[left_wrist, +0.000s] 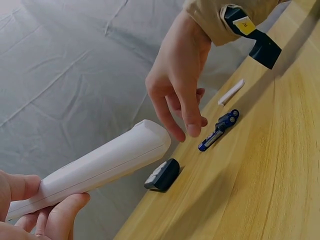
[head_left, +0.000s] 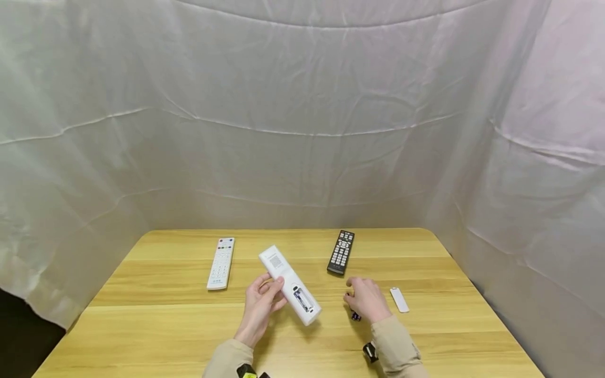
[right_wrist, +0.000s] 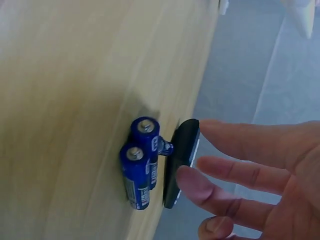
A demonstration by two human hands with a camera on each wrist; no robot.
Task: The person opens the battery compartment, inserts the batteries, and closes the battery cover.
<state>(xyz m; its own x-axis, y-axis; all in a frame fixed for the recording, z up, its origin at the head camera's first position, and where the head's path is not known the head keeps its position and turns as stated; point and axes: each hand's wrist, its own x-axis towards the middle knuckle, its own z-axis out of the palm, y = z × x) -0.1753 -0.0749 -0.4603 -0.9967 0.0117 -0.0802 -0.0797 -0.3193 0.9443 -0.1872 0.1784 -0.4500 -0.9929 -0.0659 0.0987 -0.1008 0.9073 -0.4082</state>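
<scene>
My left hand (head_left: 262, 303) grips a white remote control (head_left: 285, 269) above the table, thumb on its back and fingers beneath. Its back faces up, and the lidless battery compartment (head_left: 303, 299) shows at the near end. Over a small group of blue batteries (right_wrist: 136, 177) hovers my right hand (head_left: 368, 300), fingers loosely bent and apart, with nothing between them. The batteries lie close together on the wood; in the head view this hand partly hides them. Right of it lies a small white battery cover (head_left: 399, 300).
A black remote (head_left: 341, 253) lies beyond the right hand, buttons up. Another white remote (head_left: 221, 264) lies at the left, also buttons up. Grey curtains (head_left: 302, 115) enclose the wooden table (head_left: 156, 320) at the back and sides.
</scene>
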